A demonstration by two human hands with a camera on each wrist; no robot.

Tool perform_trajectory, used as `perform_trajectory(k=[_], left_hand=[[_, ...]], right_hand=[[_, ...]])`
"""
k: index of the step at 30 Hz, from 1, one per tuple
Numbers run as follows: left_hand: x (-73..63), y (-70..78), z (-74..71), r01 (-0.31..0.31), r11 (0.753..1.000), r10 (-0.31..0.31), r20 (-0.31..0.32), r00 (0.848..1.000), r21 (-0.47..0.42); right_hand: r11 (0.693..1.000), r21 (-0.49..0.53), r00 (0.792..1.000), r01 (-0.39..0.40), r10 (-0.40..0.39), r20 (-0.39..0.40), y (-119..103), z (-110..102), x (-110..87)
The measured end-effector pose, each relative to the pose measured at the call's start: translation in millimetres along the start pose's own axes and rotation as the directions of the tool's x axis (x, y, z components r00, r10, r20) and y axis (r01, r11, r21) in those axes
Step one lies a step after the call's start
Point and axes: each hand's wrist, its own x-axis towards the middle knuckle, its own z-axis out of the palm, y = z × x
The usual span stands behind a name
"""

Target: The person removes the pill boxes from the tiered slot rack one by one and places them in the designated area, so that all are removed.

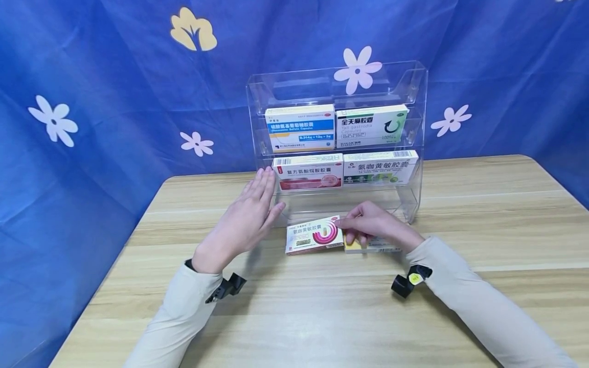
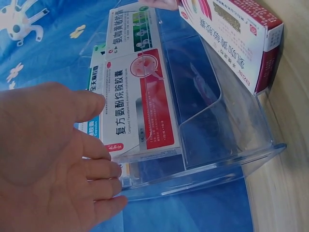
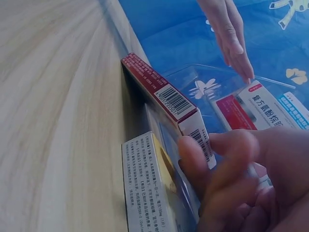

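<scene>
My left hand (image 1: 241, 217), fingers straight, lies against the left side of a clear acrylic display rack (image 1: 294, 202). My right hand (image 1: 372, 222) pinches the right end of a white medicine box with pink rings (image 1: 306, 237), which leans back at the rack's lowest tier. In the right wrist view, the fingertips (image 3: 193, 152) are at the box's barcoded end (image 3: 198, 135). Just below the right hand, a yellow and white medicine box (image 1: 368, 248) is partly hidden by it. Beside the left fingers stands a red and white medicine box (image 2: 140, 106) on the middle tier.
A green and white box (image 1: 379, 168) stands right of the red one. The tier above holds a blue and white box (image 1: 301, 130) and a white-green box (image 1: 371, 127). A wooden table (image 1: 299, 312) carries the rack; a blue flowered cloth (image 1: 276, 30) hangs behind.
</scene>
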Motion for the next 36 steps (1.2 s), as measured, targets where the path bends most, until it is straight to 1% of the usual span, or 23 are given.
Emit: perform_trajectory(k=[3,7,13,16,17,18,19,20,21,22,23,24,26,27,28,29,31,32,34,35,36], left_hand=[[-0.1,0.3,-0.4,0.004,1.000,-0.004,0.006,1.000,0.001],[0.2,0.6,-0.4,0.007,1.000,-0.007,0.008,1.000,-0.007],[0.2,0.4,0.1,0.008,1.000,-0.007,0.010,1.000,-0.016],[0.1,0.6,0.0,0.009,1.000,-0.009,0.012,1.000,-0.020],[0.2,0.5,0.3,0.009,1.000,-0.008,0.012,1.000,-0.020],[0.2,0.5,0.4,0.008,1.000,-0.007,0.012,1.000,-0.021],[0.3,0.5,0.4,0.008,1.000,-0.007,0.012,1.000,-0.020],[0.2,0.5,0.3,0.008,1.000,-0.008,0.012,1.000,-0.018],[0.2,0.3,0.6,0.007,1.000,-0.007,0.013,1.000,-0.016],[-0.1,-0.3,0.4,0.008,1.000,-0.008,0.013,1.000,-0.015],[-0.4,-0.8,0.1,0.009,1.000,-0.009,0.013,1.000,-0.013],[-0.8,-1.1,-0.3,0.012,1.000,-0.012,0.014,1.000,-0.011],[-1.7,-1.7,-0.4,0.016,1.000,-0.016,0.017,1.000,-0.012],[-2.0,-1.8,-0.5,0.018,1.000,-0.018,0.018,1.000,-0.013],[-2.2,-1.8,-0.6,0.019,1.000,-0.019,0.019,1.000,-0.011],[-2.4,-1.6,-0.6,0.019,1.000,-0.018,0.018,1.000,-0.011],[-2.6,-1.1,-0.3,0.015,1.000,-0.015,0.017,1.000,-0.015],[-2.5,-0.6,-0.4,0.012,1.000,-0.012,0.015,1.000,-0.016],[-2.1,0.4,-0.6,0.006,1.000,-0.005,0.010,1.000,-0.013],[-1.8,0.8,-0.7,0.003,1.000,-0.003,0.006,1.000,-0.012],[-1.4,1.3,-1.1,0.001,1.000,-0.001,0.005,1.000,-0.010]], right_hand=[[0.998,-0.067,1.000,0.010,-0.012,-0.027,0.1,0.2,0.1],[0.992,-0.123,0.999,0.011,-0.017,-0.050,-0.7,-0.4,-0.8],[0.988,-0.152,0.998,-0.007,-0.002,-0.063,-3.6,-1.3,-3.0],[0.989,-0.146,0.996,-0.009,-0.004,-0.088,-6.5,-1.1,-5.4],[0.990,-0.144,0.995,0.010,-0.025,-0.098,-7.6,-0.5,-6.4],[0.986,-0.161,0.992,0.048,-0.066,-0.109,-8.6,0.3,-7.6],[0.979,-0.182,0.985,0.097,-0.120,-0.120,-9.3,1.8,-8.3],[0.964,-0.218,0.975,0.150,-0.182,-0.132,-10.6,4.3,-9.6],[0.937,-0.278,0.956,0.210,-0.257,-0.144,-12.1,7.7,-11.3],[0.894,-0.363,0.930,0.264,-0.336,-0.151,-13.7,12.0,-12.6],[0.837,-0.452,0.898,0.308,-0.412,-0.152,-15.0,17.0,-14.0],[0.771,-0.543,0.865,0.331,-0.478,-0.151,-16.5,22.6,-15.6],[0.637,-0.697,0.808,0.329,-0.572,-0.140,-19.2,34.8,-19.3],[0.576,-0.753,0.785,0.318,-0.605,-0.131,-19.7,40.9,-20.5],[0.526,-0.791,0.768,0.312,-0.630,-0.116,-19.9,47.0,-21.0],[0.483,-0.818,0.752,0.313,-0.652,-0.097,-19.8,52.9,-21.1],[0.400,-0.861,0.730,0.312,-0.682,-0.052,-19.6,64.5,-20.1],[0.372,-0.873,0.726,0.316,-0.687,-0.031,-19.7,70.1,-18.8],[0.326,-0.892,0.726,0.314,-0.688,0.004,-21.5,80.7,-16.3],[0.309,-0.901,0.733,0.303,-0.680,0.013,-23.0,85.5,-15.0],[0.299,-0.910,0.746,0.288,-0.665,0.018,-25.4,89.8,-14.2]])
